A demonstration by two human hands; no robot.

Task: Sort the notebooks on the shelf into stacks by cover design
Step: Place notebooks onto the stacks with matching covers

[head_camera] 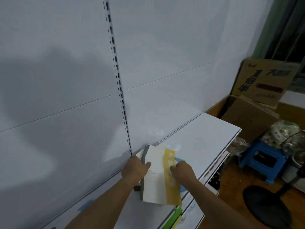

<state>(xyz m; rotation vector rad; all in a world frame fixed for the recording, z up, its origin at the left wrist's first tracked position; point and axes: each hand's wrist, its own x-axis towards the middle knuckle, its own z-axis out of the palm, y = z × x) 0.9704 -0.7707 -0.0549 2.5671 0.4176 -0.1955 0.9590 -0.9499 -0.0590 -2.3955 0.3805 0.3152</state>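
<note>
On the white shelf [206, 129] both hands work at a small pile of notebooks [156, 179], which lies near the front edge just right of the slotted upright [122, 100]. The left hand [134, 171] grips the pile's left edge, thumb over a white cover. The right hand [182, 171] pinches a yellow notebook [171, 185] on the pile's right side (blue shows beneath). A blue stool [262, 161] stands on the floor to the right

head-worn wide view, looking down, close over shelf [206, 129]
</note>
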